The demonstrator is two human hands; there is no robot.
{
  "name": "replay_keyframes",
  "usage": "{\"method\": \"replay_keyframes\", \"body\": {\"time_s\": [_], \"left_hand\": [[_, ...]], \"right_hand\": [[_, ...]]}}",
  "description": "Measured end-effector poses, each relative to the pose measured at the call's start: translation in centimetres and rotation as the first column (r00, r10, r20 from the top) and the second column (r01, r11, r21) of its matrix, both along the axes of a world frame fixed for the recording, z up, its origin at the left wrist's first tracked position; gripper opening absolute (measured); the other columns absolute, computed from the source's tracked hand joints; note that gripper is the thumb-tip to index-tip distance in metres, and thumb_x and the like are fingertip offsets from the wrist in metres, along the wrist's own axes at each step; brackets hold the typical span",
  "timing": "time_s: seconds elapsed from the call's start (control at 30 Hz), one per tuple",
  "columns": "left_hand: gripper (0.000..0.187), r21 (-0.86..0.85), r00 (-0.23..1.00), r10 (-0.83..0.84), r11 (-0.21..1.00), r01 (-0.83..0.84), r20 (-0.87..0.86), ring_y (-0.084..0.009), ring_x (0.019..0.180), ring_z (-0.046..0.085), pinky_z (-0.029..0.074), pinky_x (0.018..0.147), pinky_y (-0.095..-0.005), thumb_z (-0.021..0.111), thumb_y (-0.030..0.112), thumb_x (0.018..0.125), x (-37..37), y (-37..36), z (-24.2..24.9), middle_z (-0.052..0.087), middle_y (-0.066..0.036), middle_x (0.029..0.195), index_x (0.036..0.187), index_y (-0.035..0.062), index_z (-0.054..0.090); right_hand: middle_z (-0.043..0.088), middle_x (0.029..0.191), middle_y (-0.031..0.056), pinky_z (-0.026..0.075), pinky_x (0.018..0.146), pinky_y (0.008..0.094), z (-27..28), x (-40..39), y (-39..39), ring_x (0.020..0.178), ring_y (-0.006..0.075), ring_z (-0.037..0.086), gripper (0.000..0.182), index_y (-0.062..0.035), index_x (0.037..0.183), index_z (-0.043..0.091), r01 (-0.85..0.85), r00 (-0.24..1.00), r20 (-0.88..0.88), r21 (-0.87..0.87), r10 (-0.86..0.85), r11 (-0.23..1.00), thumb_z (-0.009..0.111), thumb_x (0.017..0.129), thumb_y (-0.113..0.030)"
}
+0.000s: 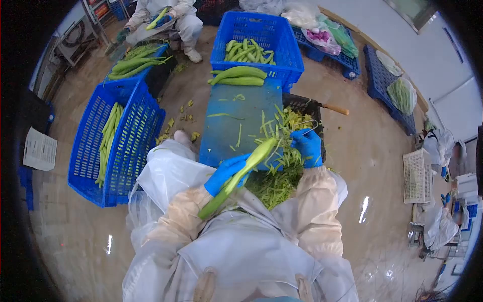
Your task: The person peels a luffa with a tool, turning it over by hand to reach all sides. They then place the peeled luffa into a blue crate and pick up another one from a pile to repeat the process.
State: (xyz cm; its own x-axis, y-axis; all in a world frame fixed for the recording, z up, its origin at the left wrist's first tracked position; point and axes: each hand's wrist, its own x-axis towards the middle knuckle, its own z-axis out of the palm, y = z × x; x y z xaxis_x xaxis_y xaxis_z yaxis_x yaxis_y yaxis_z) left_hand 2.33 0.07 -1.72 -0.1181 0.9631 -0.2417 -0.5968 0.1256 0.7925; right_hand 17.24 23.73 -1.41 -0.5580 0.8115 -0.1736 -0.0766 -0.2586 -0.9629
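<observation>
My left hand (227, 173), in a blue glove, is wrapped round a long green vegetable (260, 152) that slants from my lap up to the right, pale where its skin is peeled. My right hand (308, 146), also blue-gloved, is closed near the vegetable's upper end, over the heap of peelings (276, 183). A thin metal loop (314, 122), perhaps a peeler, sticks out of its fingers. Beyond my hands lies a blue board (216, 133) with peel strips on it and whole green vegetables (239, 76) along its far edge.
Behind the board stands a blue crate (294, 53) of green vegetables. Another blue crate (90, 151) is at the left. A wooden handle (336, 108) juts out over a black crate at the right. A co-worker (186, 22) sits at the back left; others are at the far right.
</observation>
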Motion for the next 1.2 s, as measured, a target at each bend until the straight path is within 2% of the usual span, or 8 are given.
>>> {"method": "replay_keyframes", "body": {"time_s": [0.17, 0.27, 0.37, 0.43, 0.47, 0.57, 1.03, 1.2], "left_hand": [[0.036, -0.065, 0.971, -0.081, 0.993, 0.097, 0.224, -0.0095, 0.058, 0.051, 0.040, 0.045, -0.0199, 0.049, 0.033, 0.086, -1.7, 0.2, -2.1, 0.054, -0.005, 0.082, 0.108, 0.0045, 0.051], [0.034, -0.159, 0.930, -0.091, 0.975, 0.156, 0.356, -0.0101, 0.055, 0.053, 0.041, 0.043, -0.0197, 0.049, 0.034, 0.086, -1.0, 0.6, -2.1, 0.056, -0.006, 0.080, 0.103, 0.0044, 0.053], [0.034, -0.218, 0.963, 0.250, 0.950, -0.224, 0.098, -0.0094, 0.047, 0.051, 0.040, 0.038, -0.0194, 0.051, 0.036, 0.085, 1.0, 0.9, -2.0, 0.056, -0.004, 0.071, 0.101, 0.0054, 0.054], [0.032, 0.353, 0.834, 0.365, 0.909, -0.222, -0.415, -0.0080, 0.045, 0.050, 0.038, 0.035, -0.0178, 0.052, 0.035, 0.085, 1.3, 0.8, -4.4, 0.055, -0.002, 0.067, 0.100, 0.0062, 0.054], [0.032, 0.353, 0.833, 0.365, 0.909, -0.223, -0.416, -0.0080, 0.045, 0.050, 0.038, 0.035, -0.0178, 0.052, 0.035, 0.085, 0.8, 0.5, -3.3, 0.055, -0.002, 0.067, 0.100, 0.0062, 0.054], [0.032, -0.139, 0.961, -0.073, 0.984, 0.113, 0.266, -0.0068, 0.048, 0.050, 0.038, 0.037, -0.0162, 0.051, 0.034, 0.086, -0.8, -0.1, 0.3, 0.055, -0.002, 0.072, 0.101, 0.0062, 0.053], [0.035, -0.063, 0.993, -0.059, 0.996, 0.066, 0.104, -0.0096, 0.050, 0.051, 0.040, 0.040, -0.0193, 0.050, 0.035, 0.086, -0.4, -0.8, 0.0, 0.057, -0.005, 0.076, 0.104, 0.0046, 0.052], [0.035, -0.149, 0.995, -0.068, 0.986, 0.078, 0.069, -0.0096, 0.050, 0.051, 0.039, 0.041, -0.0200, 0.050, 0.034, 0.086, -1.3, -0.1, -1.5, 0.056, -0.005, 0.075, 0.103, 0.0041, 0.052]], "right_hand": [[0.059, 0.068, 0.0060, 0.047, 0.055, 0.0254, 2.2, 0.0, -4.5, 0.057, 0.0135, 0.056, 0.015, -0.0020, 0.076, 0.055, -0.003, 1.000, 0.012, 0.131, 0.001, 0.991, 0.068, 0.071, -0.007], [0.058, 0.076, 0.0061, 0.047, 0.060, 0.0258, 2.5, -1.2, -12.3, 0.066, 0.0124, 0.056, 0.015, -0.0027, 0.081, 0.055, -0.295, 0.951, -0.071, 0.099, 0.302, 0.950, 0.067, 0.073, -0.004], [0.058, 0.081, 0.0064, 0.047, 0.061, 0.0254, 1.2, -1.8, -15.6, 0.070, 0.0121, 0.056, 0.015, -0.0029, 0.083, 0.054, -0.388, 0.909, -0.110, 0.128, 0.402, 0.913, 0.066, 0.073, -0.003], [0.058, 0.080, 0.0064, 0.047, 0.059, 0.0242, 1.2, -2.1, -15.4, 0.070, 0.0119, 0.057, 0.015, -0.0019, 0.084, 0.054, -0.372, 0.922, -0.062, 0.127, 0.382, 0.919, 0.066, 0.074, -0.003], [0.058, 0.080, 0.0064, 0.047, 0.059, 0.0242, 1.2, -2.1, -14.3, 0.070, 0.0119, 0.057, 0.015, -0.0019, 0.084, 0.054, -0.373, 0.922, -0.063, 0.127, 0.382, 0.919, 0.066, 0.074, -0.003], [0.059, 0.075, 0.0060, 0.047, 0.056, 0.0241, 1.5, -1.5, -10.0, 0.064, 0.0116, 0.057, 0.015, -0.0012, 0.083, 0.053, -0.332, 0.943, 0.083, 0.161, 0.323, 0.929, 0.066, 0.074, -0.002], [0.059, 0.069, 0.0057, 0.047, 0.051, 0.0243, -4.1, -1.6, 2.4, 0.055, 0.0142, 0.057, 0.013, -0.0038, 0.078, 0.054, -0.107, 0.993, -0.075, -0.149, 0.097, 0.983, 0.066, 0.073, -0.007], [0.059, 0.069, 0.0060, 0.047, 0.050, 0.0244, 0.4, -1.8, -6.1, 0.055, 0.0127, 0.056, 0.015, -0.0029, 0.078, 0.055, -0.101, 0.993, -0.053, 0.051, 0.103, 0.994, 0.067, 0.071, -0.004]]}}
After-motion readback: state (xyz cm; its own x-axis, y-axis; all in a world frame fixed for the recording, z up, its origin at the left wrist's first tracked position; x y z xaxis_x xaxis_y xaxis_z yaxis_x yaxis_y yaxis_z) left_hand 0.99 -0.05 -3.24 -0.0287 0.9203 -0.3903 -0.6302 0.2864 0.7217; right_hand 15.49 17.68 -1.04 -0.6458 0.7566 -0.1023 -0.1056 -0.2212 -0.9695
